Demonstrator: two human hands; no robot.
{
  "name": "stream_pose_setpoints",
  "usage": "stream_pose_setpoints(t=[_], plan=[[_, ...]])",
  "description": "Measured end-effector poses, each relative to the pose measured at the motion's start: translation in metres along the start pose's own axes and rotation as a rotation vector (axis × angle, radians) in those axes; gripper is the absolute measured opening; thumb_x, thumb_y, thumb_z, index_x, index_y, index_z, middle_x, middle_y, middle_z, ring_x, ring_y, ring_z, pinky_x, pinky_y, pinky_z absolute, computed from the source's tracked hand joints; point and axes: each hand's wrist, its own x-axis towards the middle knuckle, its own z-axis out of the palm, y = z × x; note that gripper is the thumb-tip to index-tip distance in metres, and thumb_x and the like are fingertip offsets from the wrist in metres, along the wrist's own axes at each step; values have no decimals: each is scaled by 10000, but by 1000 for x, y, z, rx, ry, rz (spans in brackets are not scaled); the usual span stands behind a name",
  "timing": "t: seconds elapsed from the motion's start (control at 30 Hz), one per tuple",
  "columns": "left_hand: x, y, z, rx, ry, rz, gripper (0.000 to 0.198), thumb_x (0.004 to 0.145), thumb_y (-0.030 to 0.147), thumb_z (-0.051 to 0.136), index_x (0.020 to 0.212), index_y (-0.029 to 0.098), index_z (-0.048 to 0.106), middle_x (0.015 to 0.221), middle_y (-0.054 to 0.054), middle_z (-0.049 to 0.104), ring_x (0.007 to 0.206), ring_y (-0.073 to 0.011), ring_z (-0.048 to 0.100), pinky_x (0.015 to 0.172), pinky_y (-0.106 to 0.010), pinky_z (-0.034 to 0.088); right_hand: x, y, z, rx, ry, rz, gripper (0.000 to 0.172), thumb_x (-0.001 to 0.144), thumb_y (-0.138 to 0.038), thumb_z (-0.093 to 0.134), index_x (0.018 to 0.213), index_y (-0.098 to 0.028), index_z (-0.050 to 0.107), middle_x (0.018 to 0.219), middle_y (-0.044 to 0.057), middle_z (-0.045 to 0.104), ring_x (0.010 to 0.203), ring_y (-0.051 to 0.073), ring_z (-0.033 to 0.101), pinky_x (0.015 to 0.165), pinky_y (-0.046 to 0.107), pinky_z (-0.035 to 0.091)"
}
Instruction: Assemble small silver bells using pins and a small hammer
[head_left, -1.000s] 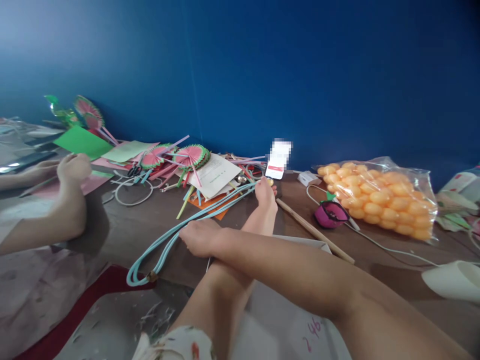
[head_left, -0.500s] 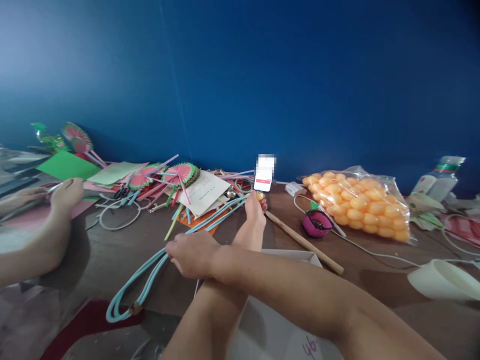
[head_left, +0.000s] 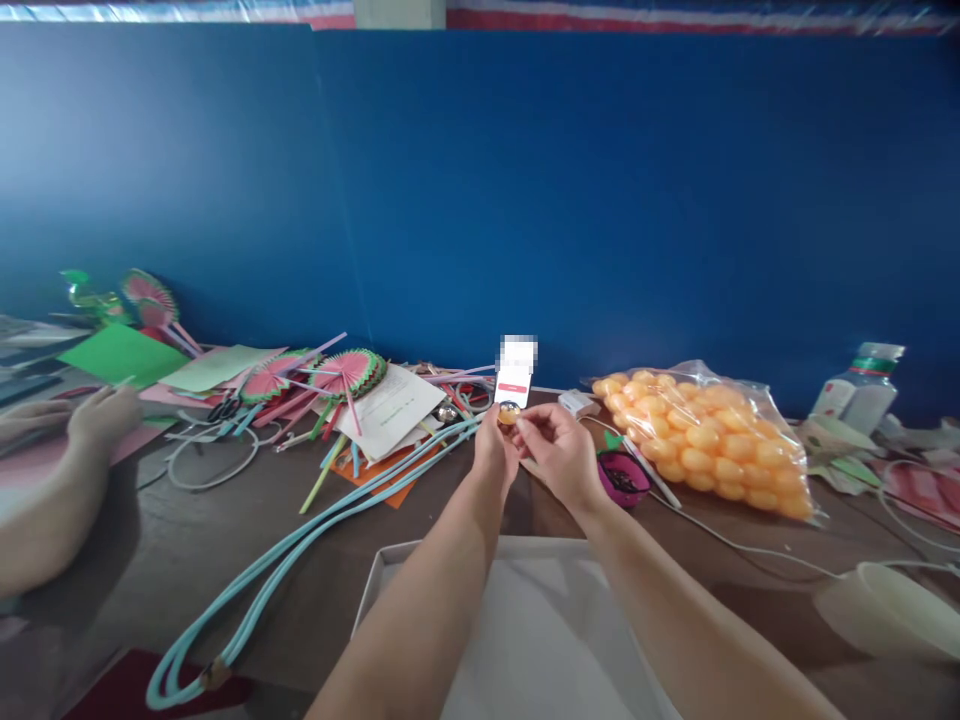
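Note:
At the middle of the head view my left hand (head_left: 493, 445) is closed around a small shiny gold ball (head_left: 509, 412), which looks like a bell. My right hand (head_left: 561, 450) comes in from the right, thumb and fingers pinched at the ball's edge. Several light blue cords (head_left: 322, 530), bundled in long loops, run from beside my left hand down to the lower left. Brown tape (head_left: 216, 674) wraps their near end. Just beyond my hands a phone (head_left: 513, 385) stands with its screen lit.
A white box lid (head_left: 547, 620) lies under my forearms. A pink pouch (head_left: 624, 480) and a bag of orange balls (head_left: 697, 440) are at right, near a white cup (head_left: 889, 610). Paper fans (head_left: 349, 378) and papers (head_left: 394, 405) lie left. Another person's hands (head_left: 101, 425) work at far left.
My right hand has left the blue cords, uncrossed from over my left arm and come to the gold ball. The view has tilted up slightly. The loops lie on the table.

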Motion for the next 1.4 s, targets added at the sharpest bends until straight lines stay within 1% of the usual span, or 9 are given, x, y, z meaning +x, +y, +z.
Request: stream_pose_setpoints(t=[0.07, 0.13, 0.37, 0.5, 0.6, 0.77, 1.0, 1.23, 1.4], plan=[[2, 1, -1, -19, -48, -19, 166, 835, 287, 549, 809, 133, 604, 643, -22, 577, 476, -86, 494, 471, -193, 399, 7, 14, -7, 35, 106, 50, 258, 796, -426, 634, 874, -182, 600, 671, 2, 657, 551, 135, 617, 556, 257, 513], [2, 2, -2, -30, -79, -41, 180, 848, 285, 527, 819, 128, 610, 681, -45, 610, 489, -86, 512, 495, -198, 422, 11, 24, -12, 71, 149, 118, 297, 770, -455, 650, 870, -179, 603, 634, -11, 642, 503, 126, 590, 523, 255, 502], [-3, 2, -1, 28, -160, -27, 258, 865, 330, 486, 873, 113, 624, 733, -69, 641, 505, -87, 528, 475, -192, 415, 12, 41, -19, 226, 185, 298, 272, 729, -416, 676, 852, -179, 625, 602, -53, 602, 465, 70, 527, 470, 193, 451], [-2, 0, -2, 56, -213, -10, 269, 866, 338, 466, 872, 124, 628, 722, -71, 634, 524, -105, 544, 492, -214, 441, 13, 44, -18, 353, 128, 350, 307, 695, -402, 719, 874, -160, 661, 622, -45, 611, 501, 57, 531, 487, 176, 456], [-2, -1, -3, 85, -251, 3, 289, 871, 341, 444, 852, 119, 628, 702, -71, 618, 519, -115, 541, 491, -230, 446, 13, 45, -17, 421, 92, 335, 322, 662, -361, 746, 893, -150, 669, 620, -45, 611, 515, 55, 523, 474, 162, 439], [-4, -2, -2, 118, -255, 0, 297, 880, 330, 416, 864, 116, 620, 647, -50, 582, 490, -114, 525, 469, -224, 436, 14, 44, -17, 388, 86, 320, 308, 693, -376, 724, 899, -151, 680, 587, -51, 594, 473, 48, 487, 450, 166, 430], [-6, 1, -2, 113, -270, -63, 298, 886, 333, 420, 911, 111, 616, 610, -40, 568, 475, -121, 516, 449, -225, 423, 15, 46, -17, 447, 109, 309, 247, 706, -364, 732, 860, -177, 684, 640, -23, 642, 558, 82, 584, 521, 195, 506], [-4, 1, -5, 99, -276, -76, 290, 889, 314, 423, 910, 104, 623, 632, -47, 590, 492, -119, 534, 465, -220, 419, 15, 47, -18, 503, 73, 233, 217, 712, -336, 739, 839, -177, 663, 556, -54, 599, 472, 61, 515, 480, 178, 460], [-5, 1, -4, 98, -290, -79, 293, 890, 314, 418, 897, 103, 621, 623, -47, 589, 489, -117, 537, 465, -215, 422, 14, 45, -18, 466, 68, 226, 233, 726, -352, 730, 869, -176, 678, 565, -54, 600, 479, 62, 523, 487, 180, 461]])
